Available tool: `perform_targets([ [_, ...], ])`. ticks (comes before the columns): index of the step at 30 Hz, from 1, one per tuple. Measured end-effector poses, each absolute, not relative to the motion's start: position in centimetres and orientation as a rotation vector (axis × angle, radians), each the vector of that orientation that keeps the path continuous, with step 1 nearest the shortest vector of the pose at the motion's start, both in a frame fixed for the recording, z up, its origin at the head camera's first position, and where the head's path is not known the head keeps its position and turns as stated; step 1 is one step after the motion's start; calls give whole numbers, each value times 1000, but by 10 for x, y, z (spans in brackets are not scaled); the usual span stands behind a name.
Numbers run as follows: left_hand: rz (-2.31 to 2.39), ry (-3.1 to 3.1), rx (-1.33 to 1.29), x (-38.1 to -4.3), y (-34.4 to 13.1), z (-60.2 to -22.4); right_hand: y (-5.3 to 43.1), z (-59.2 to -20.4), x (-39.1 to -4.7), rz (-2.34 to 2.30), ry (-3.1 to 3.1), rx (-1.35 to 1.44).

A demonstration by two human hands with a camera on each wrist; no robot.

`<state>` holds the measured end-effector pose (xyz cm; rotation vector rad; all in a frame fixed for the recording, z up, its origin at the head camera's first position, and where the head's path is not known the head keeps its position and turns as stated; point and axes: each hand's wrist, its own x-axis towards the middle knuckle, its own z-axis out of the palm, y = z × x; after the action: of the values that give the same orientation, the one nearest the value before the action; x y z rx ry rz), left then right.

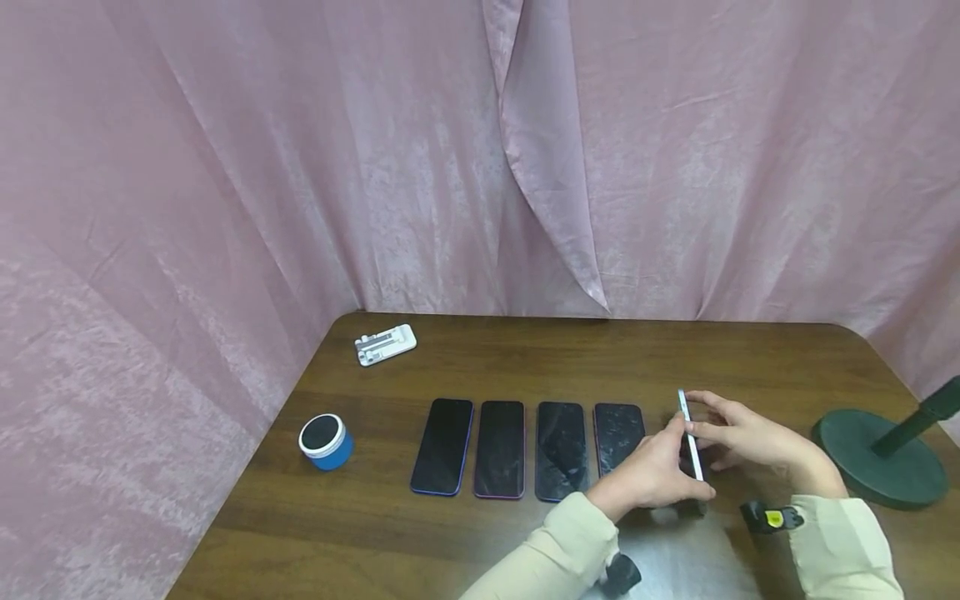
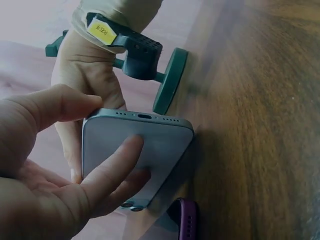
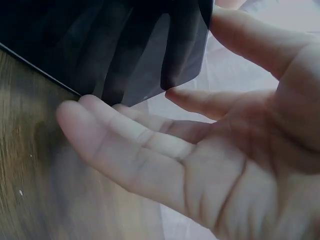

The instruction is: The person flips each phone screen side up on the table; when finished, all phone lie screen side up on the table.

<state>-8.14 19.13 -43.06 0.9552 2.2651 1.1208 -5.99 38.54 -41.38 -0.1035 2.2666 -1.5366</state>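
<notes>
A smartphone (image 1: pixel 691 442) with a pale back stands on its long edge near the table's right side, held between both hands. My left hand (image 1: pixel 652 473) grips it with the thumb on the end that has the charging port; its fingers lie on the pale back (image 2: pixel 107 145) in the left wrist view. At the other end, my right hand (image 1: pixel 750 433) holds the phone by its edges with thumb and fingertips. The dark screen (image 3: pixel 145 45) faces the right palm and mirrors the fingers.
Several smartphones lie screen up in a row, among them one with a blue edge (image 1: pixel 442 447) and one partly behind the left hand (image 1: pixel 618 433). A blue jar (image 1: pixel 327 446), a white folding stand (image 1: pixel 386 344) and a green round-based stand (image 1: pixel 877 467) are also on the table.
</notes>
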Motion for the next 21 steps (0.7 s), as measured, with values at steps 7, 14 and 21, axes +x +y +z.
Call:
perform_targets([
  [7,1118,2318,952,-79,194,-429,386,-415,-57,-1515,2293,-19],
  [14,1074,2413,812,-74,196,-430,379,-417,-59,-1435,2366,42],
  [21,937,2526,772,-71,199,-437,372,-419,-62,-1261,2497,120],
])
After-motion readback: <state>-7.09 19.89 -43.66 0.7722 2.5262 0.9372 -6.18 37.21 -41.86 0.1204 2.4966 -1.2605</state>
